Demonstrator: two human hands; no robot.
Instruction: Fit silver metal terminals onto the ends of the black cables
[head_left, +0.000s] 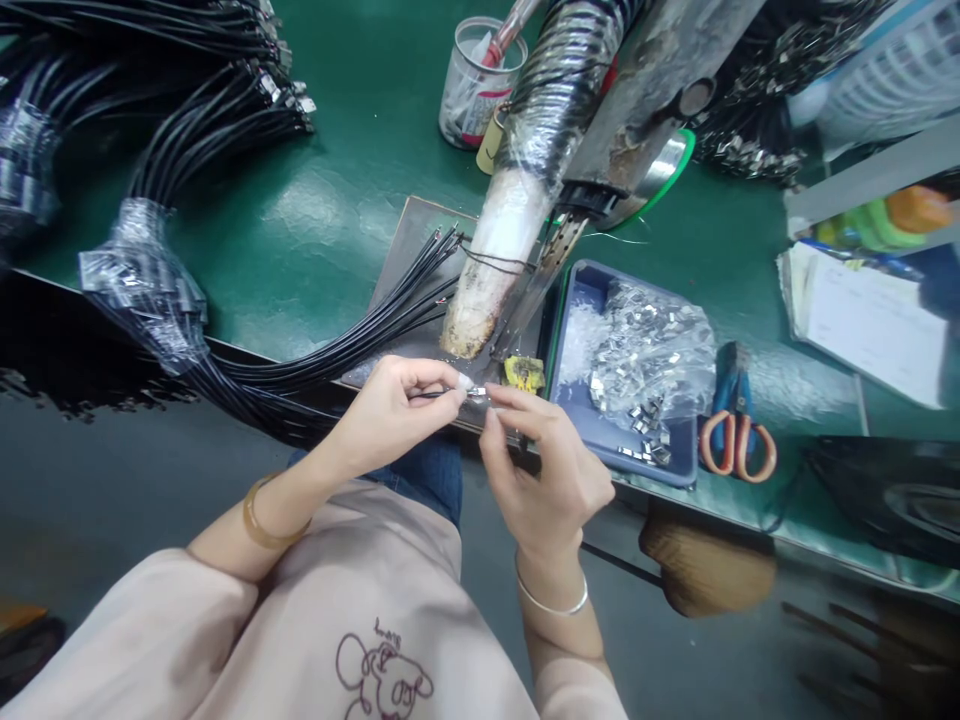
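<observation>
The left hand (pixel 390 410) is pinching the end of a thin black wire (pixel 431 395) just above the near edge of the green worktop (pixel 337 200), and a loose grip could be letting the wire slip back toward the fanned wire bundle (pixel 360 330). The right hand (pixel 544 470) is pinching a small metal clip (pixel 480 392) at that wire tip; being so tiny, it may be sitting crooked or dropping, well short of the blue tray (pixel 577 400) of clips.
</observation>
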